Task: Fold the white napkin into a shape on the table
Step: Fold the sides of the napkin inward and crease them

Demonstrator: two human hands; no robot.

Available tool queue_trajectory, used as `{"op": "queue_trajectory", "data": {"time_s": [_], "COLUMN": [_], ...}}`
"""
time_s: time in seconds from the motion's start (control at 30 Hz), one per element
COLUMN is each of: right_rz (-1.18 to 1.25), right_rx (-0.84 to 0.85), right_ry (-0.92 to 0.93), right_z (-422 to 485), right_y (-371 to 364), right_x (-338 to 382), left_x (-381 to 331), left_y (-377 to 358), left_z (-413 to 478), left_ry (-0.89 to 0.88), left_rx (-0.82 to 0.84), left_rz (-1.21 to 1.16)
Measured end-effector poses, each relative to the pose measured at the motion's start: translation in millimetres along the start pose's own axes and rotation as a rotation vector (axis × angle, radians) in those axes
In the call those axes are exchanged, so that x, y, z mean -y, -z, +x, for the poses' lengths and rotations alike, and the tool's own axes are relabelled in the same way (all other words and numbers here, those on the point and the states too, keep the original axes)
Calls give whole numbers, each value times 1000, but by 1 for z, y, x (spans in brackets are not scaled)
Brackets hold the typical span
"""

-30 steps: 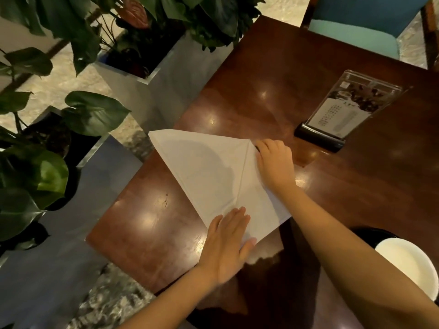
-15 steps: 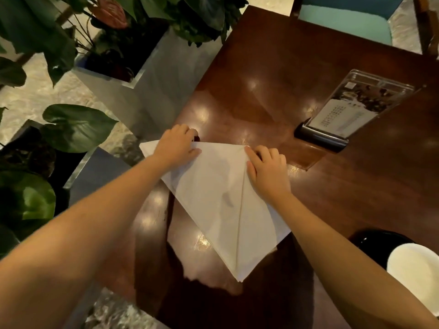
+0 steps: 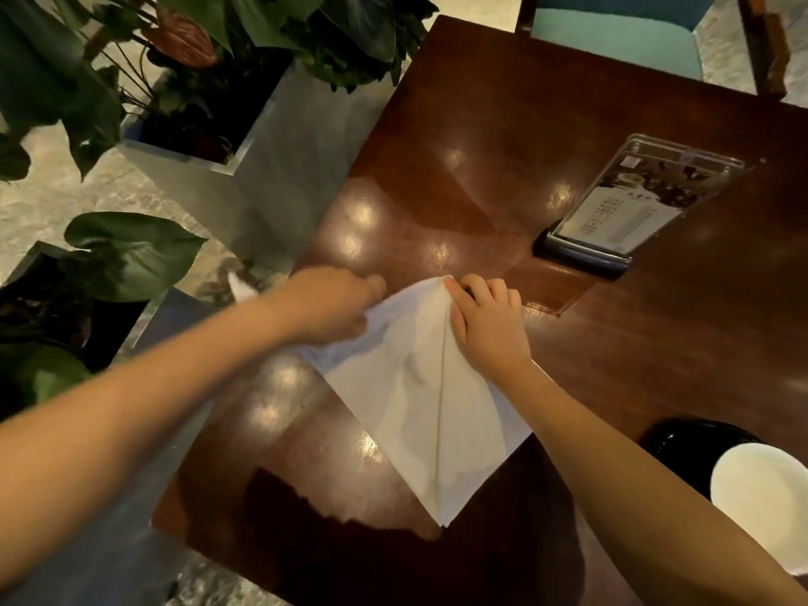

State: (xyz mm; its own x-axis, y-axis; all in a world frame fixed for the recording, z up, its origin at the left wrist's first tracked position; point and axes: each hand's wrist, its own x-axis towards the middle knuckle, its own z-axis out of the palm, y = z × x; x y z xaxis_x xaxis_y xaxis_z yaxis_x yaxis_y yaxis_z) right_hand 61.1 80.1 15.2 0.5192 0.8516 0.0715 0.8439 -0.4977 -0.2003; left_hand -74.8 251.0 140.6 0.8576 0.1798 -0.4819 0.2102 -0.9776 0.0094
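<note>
Two bare hands work on a glossy dark wooden table (image 3: pixel 503 137). White napkin (image 3: pixel 419 400), folded to a point, lies near its left edge. Left hand (image 3: pixel 336 308), blurred, grips a lifted flap; right hand (image 3: pixel 489 325) presses flat, fingers together. Menu stand (image 3: pixel 629 203) print is illegible.

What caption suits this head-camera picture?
Left hand lifts a white napkin flap while right hand pins its top corner.
</note>
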Motion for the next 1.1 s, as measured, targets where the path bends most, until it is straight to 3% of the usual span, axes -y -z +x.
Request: {"op": "queue_trajectory", "data": {"time_s": [0.1,0.2,0.3,0.43,0.53,0.6,0.73,0.97,1.1], "right_rz": [-25,-33,-9,100,270,370,453,516,490], "right_rx": [-6,-11,-40,-90,-86,-96,-58,123,109], "right_ry": [7,10,24,14,-71,-115,-143,-232,-272], "right_z": [1,0,-2,-2,0,5,25,55,59], "right_y": [-1,-3,-5,-5,-3,-3,2,12,11], "right_x": [0,-1,-3,-6,-6,-8,-9,-6,-5], "left_x": [-65,-110,-130,-140,-134,-121,-78,-49,-41], "left_y": [-16,-37,-54,-73,-82,-85,-93,-114,-114], "left_z": [-13,-10,-10,-4,-2,0,-7,-3,-1], "left_ry": [55,105,211,201,277,328,500,499,495], "left_rx": [5,25,15,-48,-130,-163,-456,-382,-351], "left_rz": [135,6,-4,-44,-443,-588,-535,-715,-751]}}
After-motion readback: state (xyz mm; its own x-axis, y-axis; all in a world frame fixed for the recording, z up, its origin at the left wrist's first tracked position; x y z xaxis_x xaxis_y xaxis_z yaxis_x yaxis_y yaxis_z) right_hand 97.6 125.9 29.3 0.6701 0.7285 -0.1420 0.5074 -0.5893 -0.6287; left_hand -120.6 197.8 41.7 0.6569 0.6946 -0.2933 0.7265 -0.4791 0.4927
